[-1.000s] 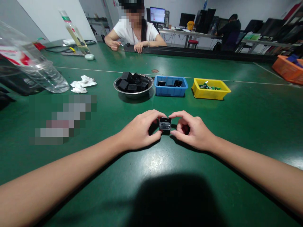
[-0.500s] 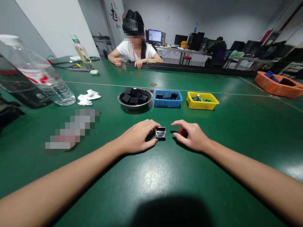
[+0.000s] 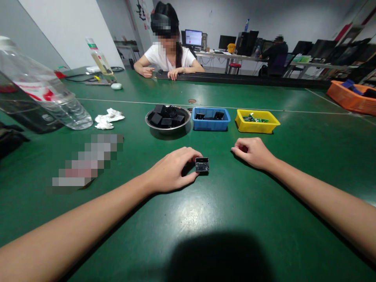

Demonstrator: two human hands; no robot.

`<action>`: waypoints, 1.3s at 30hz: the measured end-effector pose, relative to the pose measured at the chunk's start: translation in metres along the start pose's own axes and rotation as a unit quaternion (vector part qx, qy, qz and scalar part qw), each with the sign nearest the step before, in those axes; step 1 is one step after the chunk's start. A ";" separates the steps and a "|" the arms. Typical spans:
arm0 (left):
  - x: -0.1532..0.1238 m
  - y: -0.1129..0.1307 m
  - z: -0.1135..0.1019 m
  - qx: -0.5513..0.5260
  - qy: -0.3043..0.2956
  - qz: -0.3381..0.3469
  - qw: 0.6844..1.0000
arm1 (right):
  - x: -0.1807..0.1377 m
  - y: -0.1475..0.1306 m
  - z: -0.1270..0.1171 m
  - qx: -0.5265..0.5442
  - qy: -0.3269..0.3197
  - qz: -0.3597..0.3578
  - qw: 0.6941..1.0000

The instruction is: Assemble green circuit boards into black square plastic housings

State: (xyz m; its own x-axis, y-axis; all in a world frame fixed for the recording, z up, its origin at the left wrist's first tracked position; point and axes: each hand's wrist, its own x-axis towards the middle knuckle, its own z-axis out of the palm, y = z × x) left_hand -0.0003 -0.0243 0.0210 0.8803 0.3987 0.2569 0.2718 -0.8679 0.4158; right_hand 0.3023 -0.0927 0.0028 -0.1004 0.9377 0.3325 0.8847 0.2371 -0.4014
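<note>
Fingers of the left hand pinch a small black box-shaped part with a silvery face, resting on the green surface. Right hand, loosely curled and empty, lies well right of that grip, near a yellow plastic tray.

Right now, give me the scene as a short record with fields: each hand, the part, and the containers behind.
left hand: pinching the small black part on the green table
right hand: empty, curled, resting right of the part, apart from it
metal bowl: heaped with black blocks
blue bin: a few black pieces
yellow bin: green pieces
order, left to right: bowl, blue, yellow
</note>
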 end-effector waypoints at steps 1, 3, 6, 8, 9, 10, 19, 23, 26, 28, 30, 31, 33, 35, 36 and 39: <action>0.000 0.000 0.000 0.001 -0.001 0.000 1.000 | 0.000 0.000 0.000 -0.003 -0.004 -0.006 1.000; 0.000 0.000 0.000 0.002 -0.001 0.000 1.000 | 0.000 0.000 -0.001 -0.007 -0.012 -0.016 1.000; 0.000 0.000 -0.001 0.002 0.001 0.002 1.000 | 0.001 0.000 -0.002 -0.009 -0.019 -0.019 1.000; 0.000 0.001 -0.001 0.004 0.003 0.005 1.000 | 0.001 0.000 -0.002 -0.009 -0.021 -0.014 1.000; 0.000 0.001 -0.001 0.004 0.003 0.006 1.000 | 0.001 0.000 -0.002 -0.009 -0.021 -0.012 1.000; 0.000 0.001 0.000 0.004 0.003 0.006 1.000 | 0.001 0.000 -0.002 -0.009 -0.021 -0.012 1.000; 0.000 0.000 0.000 0.005 -0.002 0.004 1.000 | 0.001 0.000 -0.002 -0.007 -0.022 -0.009 1.000; 0.000 0.000 0.000 0.006 -0.005 0.003 1.000 | 0.001 0.000 -0.002 -0.007 -0.023 -0.006 1.000; 0.001 0.001 0.000 0.007 -0.004 0.002 1.000 | 0.001 -0.001 -0.002 -0.006 -0.026 -0.003 1.000; 0.001 0.001 0.000 0.006 -0.003 0.003 1.000 | 0.000 -0.001 -0.002 -0.006 -0.026 -0.002 1.000; 0.001 0.001 -0.001 0.005 -0.003 0.002 1.000 | 0.000 -0.002 -0.002 -0.006 -0.026 -0.001 1.000; 0.001 0.001 -0.001 0.004 -0.004 0.003 1.000 | 0.001 -0.002 -0.002 -0.007 -0.026 -0.001 1.000; 0.001 0.000 0.000 0.003 -0.006 0.002 1.000 | 0.001 -0.001 -0.002 -0.009 -0.024 -0.001 1.000; 0.001 0.000 0.000 0.002 -0.007 0.003 1.000 | 0.001 -0.001 -0.001 -0.010 -0.023 -0.002 1.000; 0.000 0.000 0.000 0.002 -0.007 0.002 1.000 | 0.001 0.000 -0.001 -0.010 -0.023 -0.003 1.000; 0.000 0.000 0.000 0.002 -0.009 0.001 1.000 | 0.000 0.001 -0.001 -0.010 -0.022 -0.005 1.000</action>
State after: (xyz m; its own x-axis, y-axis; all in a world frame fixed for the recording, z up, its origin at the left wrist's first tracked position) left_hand -0.0002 -0.0241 0.0204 0.8875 0.3921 0.2420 0.2717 -0.8695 0.4124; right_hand 0.3033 -0.0923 0.0034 -0.1283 0.9460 0.2978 0.8924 0.2411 -0.3814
